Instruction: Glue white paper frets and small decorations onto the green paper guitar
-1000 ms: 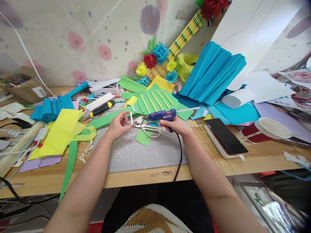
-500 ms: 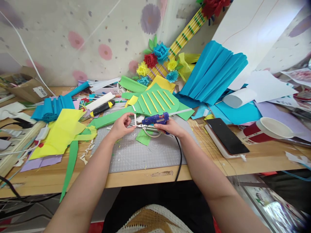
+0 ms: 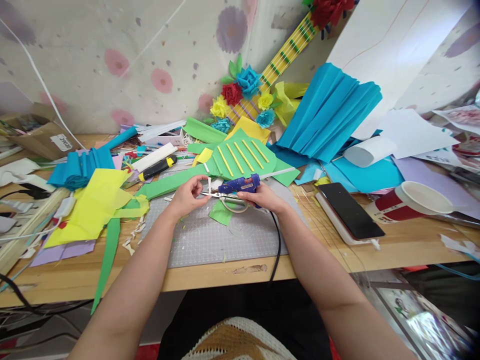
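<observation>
My left hand (image 3: 190,196) pinches a small white strip (image 3: 209,185) between thumb and fingers, holding it upright. A blue hot glue gun (image 3: 240,184) is gripped in my right hand (image 3: 269,197), its nozzle pointing left, close to the strip. From its back sticks out a pale glue stick (image 3: 278,173). Beneath both hands, scissors (image 3: 237,210) with white handles lie on a grey cutting mat (image 3: 240,245), beside a small green paper piece (image 3: 219,216). Just behind the hands is a green paper shape (image 3: 245,145) bearing several yellow strips.
Behind stands a yellow paper guitar (image 3: 287,56) with paper flowers. Blue pleated paper (image 3: 330,115), a phone (image 3: 350,210) and a paper cup (image 3: 397,204) are at right. Left lie a yellow-black cutter (image 3: 157,168) and yellow paper (image 3: 90,205). The gun's black cord (image 3: 279,240) hangs over the front edge.
Almost nothing differs. The white strip and my left hand have shifted very slightly right, and the glue gun a touch to the left.
</observation>
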Demonstrator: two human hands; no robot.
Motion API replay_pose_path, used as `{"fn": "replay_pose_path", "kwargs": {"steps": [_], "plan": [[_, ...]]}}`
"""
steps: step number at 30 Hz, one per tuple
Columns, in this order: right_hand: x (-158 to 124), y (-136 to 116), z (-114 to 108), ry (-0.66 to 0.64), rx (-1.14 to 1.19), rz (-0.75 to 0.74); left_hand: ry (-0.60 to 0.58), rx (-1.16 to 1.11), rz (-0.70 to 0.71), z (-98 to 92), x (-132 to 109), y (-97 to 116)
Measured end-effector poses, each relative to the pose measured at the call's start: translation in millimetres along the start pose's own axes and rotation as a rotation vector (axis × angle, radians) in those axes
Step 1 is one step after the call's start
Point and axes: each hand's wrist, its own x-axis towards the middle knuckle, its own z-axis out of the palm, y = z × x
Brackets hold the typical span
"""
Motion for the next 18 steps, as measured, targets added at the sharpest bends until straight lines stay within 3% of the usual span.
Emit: {"fn": "replay_pose_path", "kwargs": {"steps": [18], "plan": [[4.1, 6.1, -2.3, 0.079, -0.041, 0.015, -0.063, 0.064, 0.038, 1.4, -2.8, 4.4]]}}
